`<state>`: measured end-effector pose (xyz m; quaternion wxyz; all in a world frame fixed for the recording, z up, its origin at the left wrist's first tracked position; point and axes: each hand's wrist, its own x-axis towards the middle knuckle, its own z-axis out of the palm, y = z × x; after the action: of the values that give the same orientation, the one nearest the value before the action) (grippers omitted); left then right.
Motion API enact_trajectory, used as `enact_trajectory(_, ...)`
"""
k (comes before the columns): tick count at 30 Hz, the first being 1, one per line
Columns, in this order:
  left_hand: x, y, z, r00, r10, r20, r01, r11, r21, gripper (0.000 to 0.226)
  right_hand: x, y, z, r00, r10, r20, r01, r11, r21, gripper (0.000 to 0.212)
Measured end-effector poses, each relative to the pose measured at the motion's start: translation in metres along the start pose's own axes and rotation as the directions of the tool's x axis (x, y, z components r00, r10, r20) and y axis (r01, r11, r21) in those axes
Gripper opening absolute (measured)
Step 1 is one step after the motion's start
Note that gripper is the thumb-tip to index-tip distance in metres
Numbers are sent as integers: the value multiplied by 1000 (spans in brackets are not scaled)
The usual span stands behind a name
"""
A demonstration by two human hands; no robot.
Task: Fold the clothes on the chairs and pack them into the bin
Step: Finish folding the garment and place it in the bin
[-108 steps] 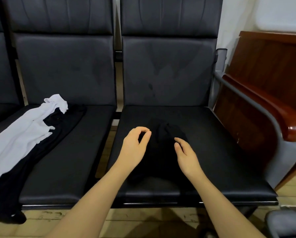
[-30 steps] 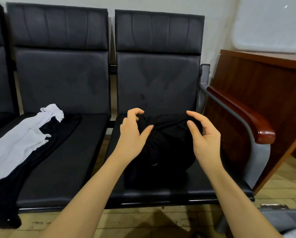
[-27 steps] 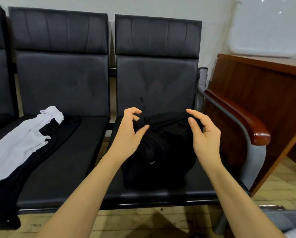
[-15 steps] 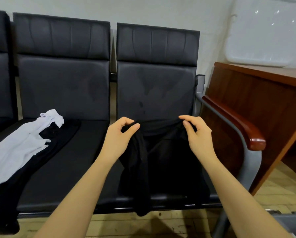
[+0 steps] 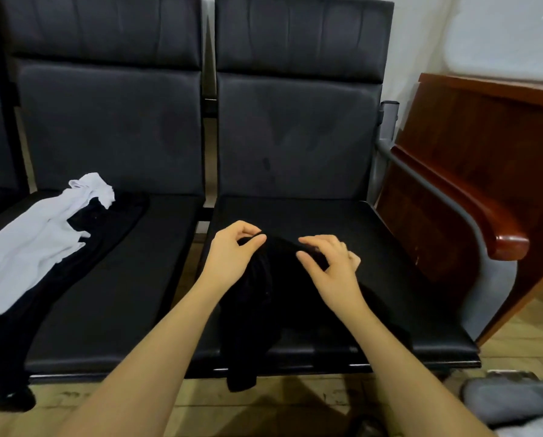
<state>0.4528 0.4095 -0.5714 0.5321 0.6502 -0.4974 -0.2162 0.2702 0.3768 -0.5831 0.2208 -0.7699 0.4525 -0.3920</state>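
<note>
A black garment (image 5: 273, 298) is lying in a loose heap on the front half of the right-hand chair seat (image 5: 342, 222), one end trailing over the seat's front edge toward the floor. Half a second ago it was being held up by its top edge in front of the backrest; it is now coming down onto the seat, which suggests the person is laying it out to begin the first fold. The left hand (image 5: 232, 253) is pinching a fold of the black fabric between thumb and forefinger at the heap's upper left. The right hand (image 5: 328, 263) is resting on the heap's upper right with fingers curled; the fabric is too dark to tell whether this grip is holding cloth or merely touching it. Both hands are at the garment's far edge, with the bulk of the cloth lying beneath the wrists toward the seat's front edge. On the neighbouring seat (image 5: 137, 279) to the left, a white garment (image 5: 33, 244) is lying across a second black piece (image 5: 106, 228), both unfolded and reaching off that seat's front left corner. A wooden armrest (image 5: 490, 228) is bounding the right-hand seat. A grey object, possibly the bin (image 5: 516, 395), is showing at the lower right on the floor.
</note>
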Motion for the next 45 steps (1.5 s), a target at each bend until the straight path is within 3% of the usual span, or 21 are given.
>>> enact_trajectory(3, 2, 7, 1, 998, 57, -25, -58, 997, -45, 5, -9, -19, 13, 996, -17, 83, 6, 991, 134, 31)
enact_trajectory(6, 4, 10, 0, 994, 49, -95, -55, 997, -60, 8, -15, -27, 28, 990, -48, 134, 28, 989, 144, 36)
enact_trajectory(9, 4, 9, -5, 991, 34, -127, -38, 999, -28, 4, -9, -26, 28, 996, -45, 72, 23, 961, 275, 35)
enact_trajectory(13, -1, 3, -12, 997, 7, -73, 1, 995, 104, 12, 1, -17, 6, 999, 3, -33, 8, 938, 346, 26)
enact_trajectory(18, -9, -7, -17, 995, 76, 67, -93, 949, 301, 14, 5, -4, -13, 991, 112, -71, -80, 932, 354, 24)
enact_trajectory(23, -25, 4, -7, 975, 157, 156, -185, 965, 185, 14, 1, -17, -23, 996, 33, -87, -1, 936, 351, 24)
enact_trajectory(27, -42, 14, 13, 946, 148, 289, -193, 972, 135, 31, -4, -25, -26, 997, 71, -10, -57, 871, 488, 22)
enact_trajectory(32, -42, 14, 24, 965, 108, 240, -115, 993, 14, 5, -7, -20, -29, 995, 78, 59, -97, 835, 541, 21)
enact_trajectory(35, -40, 6, 23, 981, 67, 183, -76, 996, 46, 8, -5, 3, -21, 990, 100, 98, -129, 928, 349, 21)
enact_trajectory(39, -44, -12, 22, 958, 110, 266, -217, 884, 415, 20, -3, 30, -13, 947, 156, 281, -160, 987, -8, 20)
enact_trajectory(42, -49, -23, 26, 926, 120, 358, -306, 796, 523, 36, -5, 39, -14, 931, 194, 308, -86, 940, -330, 44)
enact_trajectory(45, -53, -32, 30, 917, 205, 341, -374, 741, 558, 43, -8, 48, -10, 935, 197, 295, -82, 930, -358, 47)
